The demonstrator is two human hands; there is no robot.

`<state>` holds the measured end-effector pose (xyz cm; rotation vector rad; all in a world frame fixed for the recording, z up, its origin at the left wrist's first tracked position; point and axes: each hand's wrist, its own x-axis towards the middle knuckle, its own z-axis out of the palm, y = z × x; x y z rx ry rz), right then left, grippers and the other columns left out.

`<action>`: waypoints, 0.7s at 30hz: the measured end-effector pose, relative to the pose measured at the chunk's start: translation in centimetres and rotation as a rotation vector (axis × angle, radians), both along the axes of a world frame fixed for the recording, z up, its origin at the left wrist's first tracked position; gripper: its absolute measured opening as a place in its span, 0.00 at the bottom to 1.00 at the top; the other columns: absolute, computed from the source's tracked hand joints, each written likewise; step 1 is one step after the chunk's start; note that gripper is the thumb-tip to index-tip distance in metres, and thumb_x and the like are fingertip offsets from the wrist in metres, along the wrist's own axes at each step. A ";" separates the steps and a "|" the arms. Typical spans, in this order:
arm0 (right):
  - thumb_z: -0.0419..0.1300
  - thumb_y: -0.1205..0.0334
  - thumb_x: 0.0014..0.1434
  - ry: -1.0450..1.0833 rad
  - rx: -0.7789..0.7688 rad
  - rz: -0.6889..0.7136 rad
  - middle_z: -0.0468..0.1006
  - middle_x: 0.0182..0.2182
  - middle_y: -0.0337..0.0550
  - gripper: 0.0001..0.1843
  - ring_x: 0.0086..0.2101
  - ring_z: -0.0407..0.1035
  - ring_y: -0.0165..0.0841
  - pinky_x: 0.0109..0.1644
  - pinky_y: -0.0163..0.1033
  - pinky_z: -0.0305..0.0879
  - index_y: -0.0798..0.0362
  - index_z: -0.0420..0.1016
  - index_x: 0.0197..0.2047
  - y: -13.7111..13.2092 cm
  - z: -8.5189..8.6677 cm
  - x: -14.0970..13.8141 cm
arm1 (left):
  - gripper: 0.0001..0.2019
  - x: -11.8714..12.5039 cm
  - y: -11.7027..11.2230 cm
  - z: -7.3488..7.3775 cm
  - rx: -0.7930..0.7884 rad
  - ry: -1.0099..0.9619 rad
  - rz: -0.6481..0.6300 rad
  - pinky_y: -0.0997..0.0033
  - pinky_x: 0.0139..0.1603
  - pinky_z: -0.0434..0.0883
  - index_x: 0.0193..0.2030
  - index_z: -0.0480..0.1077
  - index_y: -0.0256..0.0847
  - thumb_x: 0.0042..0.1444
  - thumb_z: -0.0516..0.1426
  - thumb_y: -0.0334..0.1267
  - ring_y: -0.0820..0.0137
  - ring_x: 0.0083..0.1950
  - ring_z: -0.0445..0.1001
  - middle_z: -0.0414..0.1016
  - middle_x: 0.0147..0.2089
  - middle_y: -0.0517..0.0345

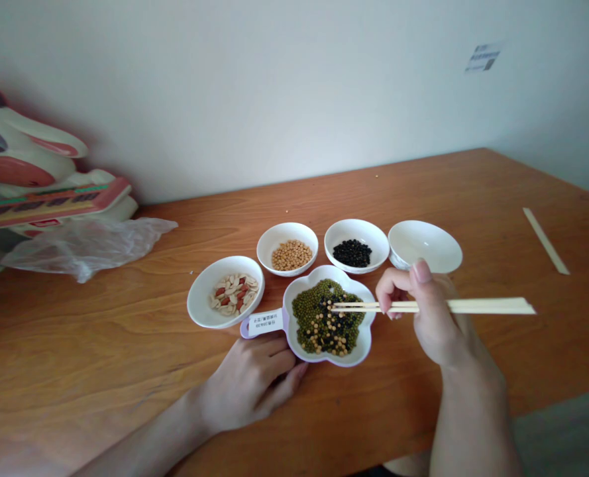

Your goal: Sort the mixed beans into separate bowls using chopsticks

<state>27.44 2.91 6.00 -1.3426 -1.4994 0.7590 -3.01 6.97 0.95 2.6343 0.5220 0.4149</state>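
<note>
My right hand (436,311) is closed around a pair of chopsticks (487,306), held almost level. Their tips reach into a white flower-shaped dish (368,338) with a lilac rim and a labelled handle (267,322). Inside lie green mung beans (307,308) mixed with black beans and yellow soybeans (341,346). Whether a bean is pinched between the tips, I cannot tell. My left hand (254,381) rests on the table with curled fingers and thumb against the dish's near left edge, below the handle. Some of those fingertips are hidden under the dish.
Around the dish stand white bowls: one with pale seeds and reddish peanuts (195,301), one with soybeans (263,248), one with black beans (330,238), and an empty one (438,242). A paper strip (545,240) lies right. Plastic bag (95,248) and cow-shaped toy (50,172) are left.
</note>
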 end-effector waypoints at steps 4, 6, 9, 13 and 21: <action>0.37 0.35 0.77 -0.002 0.011 -0.005 0.71 0.21 0.39 0.41 0.26 0.66 0.32 0.33 0.43 0.56 0.49 0.72 0.24 0.0 0.1 -0.2 | 0.12 -0.1 -0.1 0.0 0.004 -0.004 0.000 0.65 0.39 0.70 0.37 0.73 0.39 0.74 0.53 0.32 0.68 0.37 0.75 0.79 0.37 0.54; 0.36 0.35 0.77 0.004 0.008 -0.010 0.71 0.21 0.39 0.41 0.26 0.66 0.32 0.33 0.43 0.56 0.49 0.72 0.24 -0.1 0.2 -0.1 | 0.12 -0.1 -0.1 0.0 0.000 -0.008 0.000 0.66 0.39 0.69 0.37 0.73 0.39 0.74 0.53 0.32 0.68 0.37 0.75 0.79 0.38 0.54; 0.34 0.36 0.77 0.001 -0.003 -0.004 0.71 0.21 0.40 0.42 0.27 0.66 0.33 0.34 0.43 0.56 0.49 0.72 0.24 -0.2 0.2 0.1 | 0.12 0.0 -0.1 0.1 -0.007 -0.008 -0.001 0.67 0.38 0.70 0.38 0.74 0.39 0.74 0.53 0.32 0.69 0.36 0.75 0.79 0.37 0.54; 0.33 0.36 0.77 -0.013 -0.011 -0.020 0.71 0.22 0.41 0.43 0.27 0.66 0.34 0.34 0.44 0.56 0.49 0.72 0.24 -0.2 0.0 0.3 | 0.12 0.1 0.0 0.2 0.003 -0.008 0.006 0.66 0.39 0.70 0.38 0.74 0.39 0.74 0.53 0.32 0.69 0.36 0.75 0.78 0.37 0.53; 0.35 0.37 0.78 -0.007 -0.009 -0.014 0.70 0.21 0.40 0.42 0.26 0.66 0.33 0.34 0.44 0.56 0.49 0.72 0.24 -0.2 0.1 0.2 | 0.12 0.0 0.0 0.2 0.011 -0.003 0.001 0.66 0.38 0.69 0.39 0.74 0.39 0.74 0.53 0.32 0.68 0.36 0.75 0.78 0.36 0.53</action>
